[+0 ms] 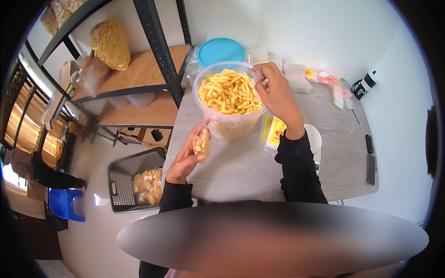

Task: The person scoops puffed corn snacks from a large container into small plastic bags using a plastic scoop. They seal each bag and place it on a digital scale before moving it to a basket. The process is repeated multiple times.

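My left hand (184,158) grips a small clear plastic bag (202,145) partly filled with yellow puffed snack sticks, held over the table's left part. In front of me stands a round clear plastic tub (233,127), full of yellow snack sticks (229,92). At the tub's right rim is my right hand (276,90), its fingers bent on a translucent scoop-like piece (256,83) that dips among the sticks. A turquoise lid (220,52) lies behind the tub. Under my right forearm is a white round-topped scale (313,139), beside a pack with yellow printing (276,133).
Stacks of clear bags (297,81) lie along the wall, near a black-and-white bottle (365,84). A phone (371,169) is at the right edge. A black plastic crate (118,184) with filled bags, a shelf (139,78) and a person (52,172) by a blue stool (64,203) are left.
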Available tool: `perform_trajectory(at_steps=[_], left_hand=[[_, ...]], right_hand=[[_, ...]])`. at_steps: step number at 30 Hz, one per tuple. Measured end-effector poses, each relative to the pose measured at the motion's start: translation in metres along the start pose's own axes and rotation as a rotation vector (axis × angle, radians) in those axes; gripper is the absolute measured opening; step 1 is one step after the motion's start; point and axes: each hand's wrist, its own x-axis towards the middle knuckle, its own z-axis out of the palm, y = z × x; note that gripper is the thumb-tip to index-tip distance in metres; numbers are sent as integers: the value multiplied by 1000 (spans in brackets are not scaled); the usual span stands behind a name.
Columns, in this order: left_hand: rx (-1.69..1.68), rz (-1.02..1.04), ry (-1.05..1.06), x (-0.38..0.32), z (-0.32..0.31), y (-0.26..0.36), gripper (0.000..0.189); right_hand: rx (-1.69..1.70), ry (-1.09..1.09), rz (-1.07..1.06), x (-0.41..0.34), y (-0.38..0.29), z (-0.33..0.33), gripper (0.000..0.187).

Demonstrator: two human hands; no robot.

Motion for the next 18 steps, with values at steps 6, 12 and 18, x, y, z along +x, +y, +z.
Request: perform_trajectory(at_steps=[6,12,18], left_hand=[[100,81,13,6,1,2,104],[153,88,75,10,13,-7,98],[128,112,4,17,7,-12,82]], right_hand=[[-28,74,162,-3,20,-11,25],[-69,11,96,-1,23,-9,20],[41,21,170,2,27,-11,17]])
